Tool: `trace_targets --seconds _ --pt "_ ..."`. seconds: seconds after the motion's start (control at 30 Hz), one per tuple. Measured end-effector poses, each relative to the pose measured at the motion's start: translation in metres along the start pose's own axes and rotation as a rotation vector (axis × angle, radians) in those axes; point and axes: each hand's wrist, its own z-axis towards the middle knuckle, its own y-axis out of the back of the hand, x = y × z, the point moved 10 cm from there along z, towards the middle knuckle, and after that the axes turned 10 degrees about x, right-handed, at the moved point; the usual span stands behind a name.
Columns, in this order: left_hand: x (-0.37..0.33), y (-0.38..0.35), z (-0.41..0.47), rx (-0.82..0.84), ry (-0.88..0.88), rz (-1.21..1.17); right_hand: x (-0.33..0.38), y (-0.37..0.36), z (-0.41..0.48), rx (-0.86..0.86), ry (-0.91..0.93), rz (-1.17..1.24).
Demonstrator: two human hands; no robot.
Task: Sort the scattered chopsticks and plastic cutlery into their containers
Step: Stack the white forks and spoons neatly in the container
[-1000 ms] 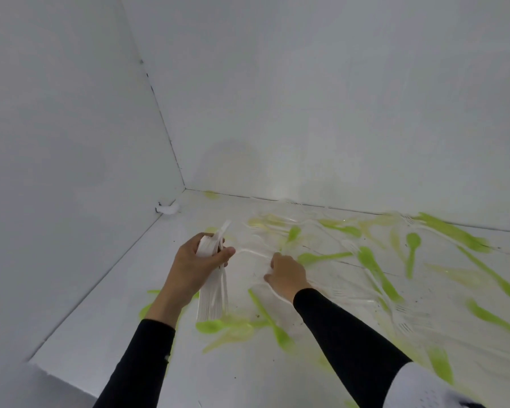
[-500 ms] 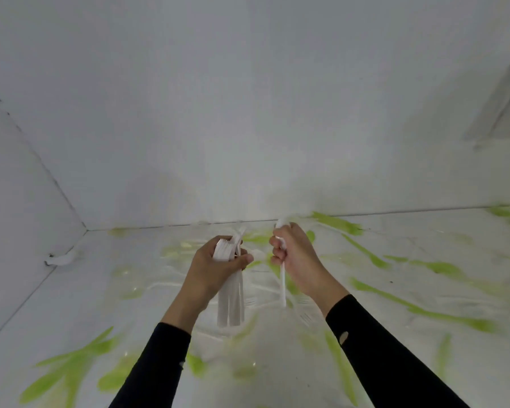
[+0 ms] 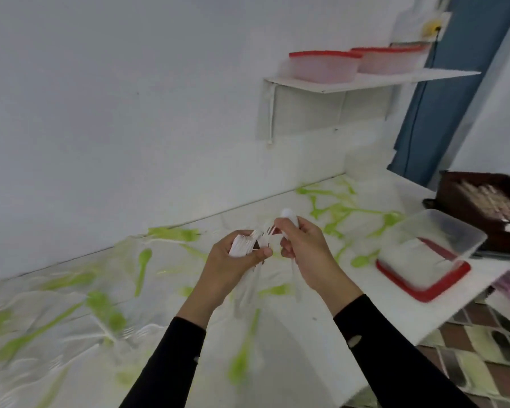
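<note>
- I look down on a white table [image 3: 395, 313] set against a white wall, with a patterned tile floor [image 3: 483, 357] showing at the lower right.
- A white shelf [image 3: 365, 81] on the wall carries two red-lidded tubs [image 3: 324, 66], side by side.
- Green plastic cutlery [image 3: 143, 269] lies scattered across most of the table, mixed with clear plastic pieces [image 3: 136, 331]. Motion blur hides which are forks or spoons.
- My left hand [image 3: 233, 269] is closed round a bundle of white cutlery [image 3: 242, 245], thumb pressed across it. The bundle's top fans out above the fist, and its lower ends hang blurred beneath.
- My right hand [image 3: 303, 251] sits just beside the left, fingers curled round a single white utensil [image 3: 289, 216] whose rounded end pokes up above the knuckles.
- Both hands hover above the table's middle, clear of the surface.
- To the right, a clear container [image 3: 433, 248] stands on a red lid [image 3: 424, 287] near the table's edge. Its contents are too blurred to name.
- Behind it, a dark brown box [image 3: 460, 187] holds pale sticks that look like chopsticks [image 3: 489, 198].
</note>
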Motion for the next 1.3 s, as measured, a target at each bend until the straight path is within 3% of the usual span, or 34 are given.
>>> trace_targets --seconds 0.23,0.4,0.87,1.07,1.3 --pt "0.007 -0.096 0.046 0.055 0.011 -0.099 0.026 0.132 -0.016 -0.232 0.071 0.056" --pt "0.005 -0.139 0.077 0.123 0.015 -0.067 0.040 0.175 -0.020 -0.296 0.105 -0.180" --pt "0.000 -0.211 0.143 0.208 -0.032 -0.069 0.100 0.267 0.005 -0.383 0.184 -0.325" --pt "-0.003 -0.232 0.163 0.182 -0.078 -0.074 0.105 0.264 0.032 -0.233 0.105 -0.571" --pt "-0.021 -0.268 0.193 0.220 -0.146 -0.020 0.108 0.281 0.063 -0.117 0.031 -0.414"
